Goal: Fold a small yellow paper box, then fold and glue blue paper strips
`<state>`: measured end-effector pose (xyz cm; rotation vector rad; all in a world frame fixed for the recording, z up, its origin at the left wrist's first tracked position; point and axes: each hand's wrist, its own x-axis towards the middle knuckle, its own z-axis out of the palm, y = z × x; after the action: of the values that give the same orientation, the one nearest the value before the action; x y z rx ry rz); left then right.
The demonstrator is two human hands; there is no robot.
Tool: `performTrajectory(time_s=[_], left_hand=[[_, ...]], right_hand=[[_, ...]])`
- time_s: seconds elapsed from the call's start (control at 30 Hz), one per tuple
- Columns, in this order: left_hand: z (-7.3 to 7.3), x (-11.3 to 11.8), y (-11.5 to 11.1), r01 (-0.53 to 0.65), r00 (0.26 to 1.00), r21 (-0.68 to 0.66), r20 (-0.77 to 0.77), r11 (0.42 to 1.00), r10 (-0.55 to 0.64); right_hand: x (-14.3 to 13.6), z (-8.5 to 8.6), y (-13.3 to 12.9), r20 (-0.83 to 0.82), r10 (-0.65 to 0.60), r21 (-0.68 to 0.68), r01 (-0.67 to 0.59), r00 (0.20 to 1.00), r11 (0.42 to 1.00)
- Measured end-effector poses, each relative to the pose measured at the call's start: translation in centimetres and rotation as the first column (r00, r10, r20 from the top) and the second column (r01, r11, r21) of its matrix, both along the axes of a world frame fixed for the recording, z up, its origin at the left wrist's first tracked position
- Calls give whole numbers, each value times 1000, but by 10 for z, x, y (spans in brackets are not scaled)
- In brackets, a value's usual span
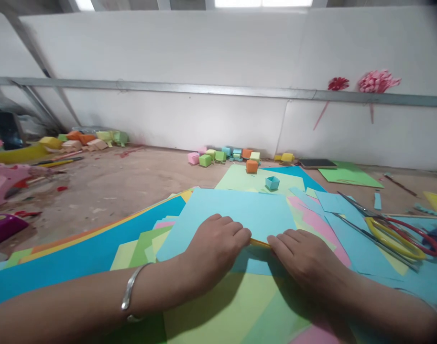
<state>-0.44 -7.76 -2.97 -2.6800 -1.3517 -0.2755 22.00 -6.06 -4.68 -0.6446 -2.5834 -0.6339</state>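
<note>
Between my two hands a thin orange-yellow strip of folded paper (259, 243) shows just above the stacked sheets. My left hand (215, 246) is closed, with thumb and fingers pinching the strip's left end. At its right end, my right hand (306, 253) grips it with bent fingers. Most of the strip is hidden by the fingers. Under and beyond the hands lies a light blue paper sheet (240, 205) on layered green, pink and blue sheets. A small open-topped blue paper box (272, 182) stands past the light blue sheet.
Scissors with yellow and red handles (396, 234) lie right of my hands on light blue paper. Several small folded paper cubes (220, 155) sit along the white wall. A black phone (317, 164) lies at back right, a pink glue gun (5, 181) at far left.
</note>
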Motion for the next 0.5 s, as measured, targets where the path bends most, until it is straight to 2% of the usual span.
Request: performTrajectory(time_s=[0.07, 0.1, 0.13, 0.17, 0.2, 0.23, 0.27, 0.33, 0.37, 0.4, 0.5], left_hand=[[0, -3, 9, -46, 980, -24, 194, 999, 50], [0, -3, 13, -76, 933, -72, 346, 994, 97], [0, -2, 16, -90, 843, -159, 514, 983, 161], [0, 0, 17, -64, 711, -278, 662, 959, 239], [-1, 3, 16, 19, 560, -404, 762, 915, 325], [-2, 7, 14, 157, 427, -514, 806, 844, 411], [-4, 12, 9, 317, 354, -580, 806, 750, 474], [-5, 21, -4, 545, 318, -580, 811, 606, 491], [-5, 25, -10, 586, 325, -587, 802, 559, 502], [-5, 28, -17, 591, 334, -599, 791, 540, 512], [0, 30, -27, 491, 380, -596, 802, 635, 460]], right_hand=[[1, 1, 3, -55, 36, 68, -32, 998, 997], [2, 1, 5, -91, 42, 118, -31, 995, 993], [3, 2, 6, -129, 42, 168, -20, 991, 986], [4, 3, 7, -168, 40, 212, -4, 985, 977], [4, 4, 7, -200, 40, 250, 12, 979, 968], [4, 5, 6, -219, 42, 279, 22, 975, 960], [4, 6, 3, -216, 44, 295, 22, 975, 955], [0, 7, -4, -168, 60, 304, -7, 984, 953], [-3, 6, -9, -134, 79, 296, -36, 988, 954], [-6, 5, -13, -101, 103, 280, -71, 990, 957], [-16, 1, -24, -83, 176, 225, -153, 981, 962]])
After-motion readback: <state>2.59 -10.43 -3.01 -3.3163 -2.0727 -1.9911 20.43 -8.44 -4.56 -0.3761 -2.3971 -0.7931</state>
